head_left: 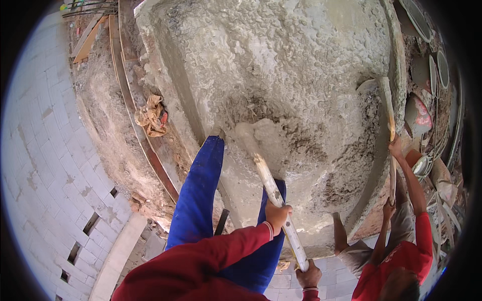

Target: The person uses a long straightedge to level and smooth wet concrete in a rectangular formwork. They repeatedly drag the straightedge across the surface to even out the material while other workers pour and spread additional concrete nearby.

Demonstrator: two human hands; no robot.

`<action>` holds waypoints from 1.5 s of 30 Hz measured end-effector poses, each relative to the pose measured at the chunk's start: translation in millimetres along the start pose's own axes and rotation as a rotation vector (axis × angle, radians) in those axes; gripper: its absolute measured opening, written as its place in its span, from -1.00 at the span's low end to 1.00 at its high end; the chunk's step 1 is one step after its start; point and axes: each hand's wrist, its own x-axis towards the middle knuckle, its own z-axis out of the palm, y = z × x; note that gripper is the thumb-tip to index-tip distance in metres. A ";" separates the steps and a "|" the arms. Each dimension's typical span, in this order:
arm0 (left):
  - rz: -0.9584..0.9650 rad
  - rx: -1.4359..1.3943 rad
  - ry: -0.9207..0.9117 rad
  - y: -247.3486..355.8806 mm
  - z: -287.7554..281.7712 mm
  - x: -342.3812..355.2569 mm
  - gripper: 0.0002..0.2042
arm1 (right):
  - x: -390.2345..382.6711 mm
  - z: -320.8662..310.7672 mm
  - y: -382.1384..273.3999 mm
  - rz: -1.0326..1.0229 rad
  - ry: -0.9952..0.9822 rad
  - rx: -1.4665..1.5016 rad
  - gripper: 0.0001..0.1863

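My left hand point(277, 215) is wrapped round the middle of a pale wooden handle, its red sleeve reaching across from the lower left. Lower down, near the handle's end, my right hand point(309, 274) is closed on it too. The handle belongs to a shovel point(272, 188), whose far end is coated in grey mortar and whose blade is buried or hidden in the wet mix. A small mound of wet mortar point(268, 135) lies at that end. Grey wet concrete point(301, 60) fills the wide trough around it, wetter at the far side and lumpier at the right.
At the right, a co-worker in a red shirt point(401, 266) grips another long-handled shovel point(390, 115) in the mix. Buckets point(417, 114) line the right edge. A crumpled paper bag point(152, 116) lies by planks on the left, beside a grey block wall point(45, 150).
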 end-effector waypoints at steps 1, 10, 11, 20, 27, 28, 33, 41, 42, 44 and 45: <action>-0.124 0.009 -0.033 -16.7 -0.2 -16.9 -0.53 | -23.6 -4.9 11.5 0.035 -0.008 -0.053 -0.70; 0.452 -0.151 0.146 288.2 -30.8 118.9 -0.68 | 175.3 4.4 -256.8 -0.392 0.020 0.182 -0.58; 0.574 -0.163 0.194 341.3 -45.1 167.9 -0.73 | 211.9 3.4 -308.7 -0.532 0.066 0.246 -0.53; 0.448 0.166 0.275 345.8 14.5 235.5 -0.70 | 246.5 -20.3 -303.6 -0.486 0.022 0.258 -0.55; 0.325 -0.143 0.049 186.7 39.2 217.4 -0.86 | 203.9 -39.7 -153.8 -0.514 0.182 0.004 -0.61; 0.306 -0.137 0.060 173.2 41.2 208.7 -0.89 | 196.1 -38.7 -141.6 -0.493 0.174 -0.014 -0.60; 0.313 -0.151 -0.031 78.0 44.0 119.2 -0.91 | 124.1 -28.9 -50.9 -0.462 0.225 -0.054 -0.65; -0.024 -0.079 -0.253 -81.0 61.1 -44.4 -0.46 | -7.0 28.4 118.9 0.025 0.212 0.031 -0.65; -0.019 -0.084 -0.233 -69.7 52.4 -50.4 -0.48 | -13.5 38.3 122.3 0.037 0.199 0.047 -0.65; 0.177 -0.071 -0.217 -33.7 25.7 -3.8 -0.54 | 31.8 52.6 69.5 -0.132 0.220 0.024 -0.65; 0.277 -0.106 -0.199 7.6 12.7 22.3 -0.62 | 62.2 50.8 17.0 -0.181 0.170 0.092 -0.65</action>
